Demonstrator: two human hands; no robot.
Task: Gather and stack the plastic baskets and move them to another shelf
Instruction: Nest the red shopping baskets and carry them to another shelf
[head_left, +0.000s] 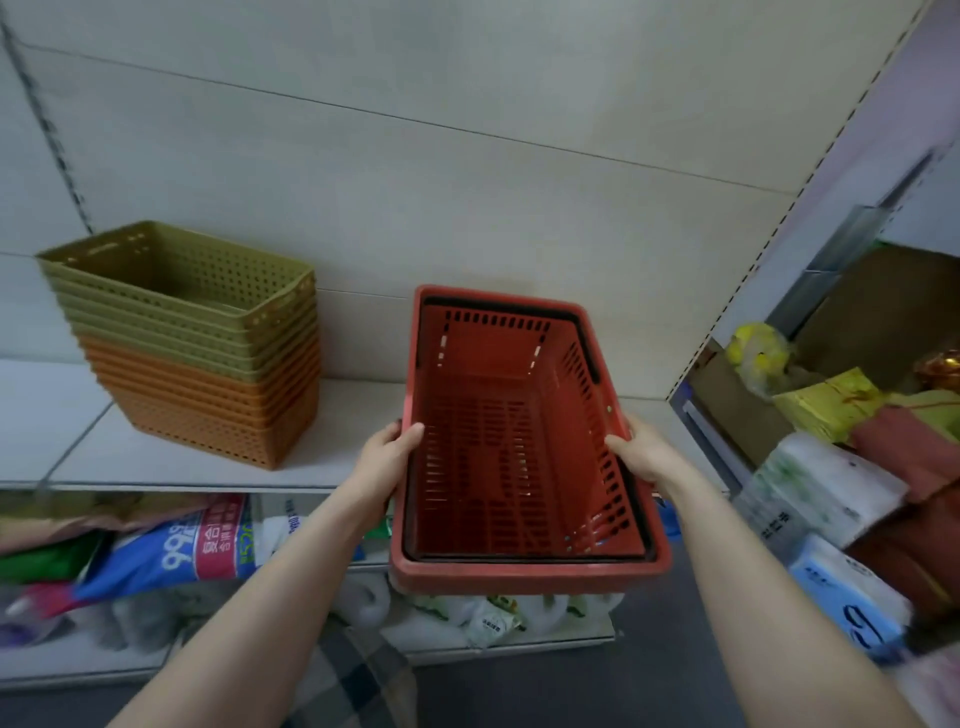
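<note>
A red plastic shopping basket (519, 569) with black folded handles is held in front of me, its far end over the white shelf (156, 452). My left hand (387, 457) grips its left rim and my right hand (647, 452) grips its right rim. The basket is empty, and a second red rim shows just under it, as if nested. On the shelf to the left stands a stack of several perforated baskets (197, 338), olive-green ones on top of orange ones.
Below the shelf lie bagged goods, among them a blue and pink pack (176, 545) and white bags (467, 618). At the right stand cardboard boxes (878, 306), yellow packs and tissue packs (821, 488). A perforated upright post (769, 249) bounds the shelf bay.
</note>
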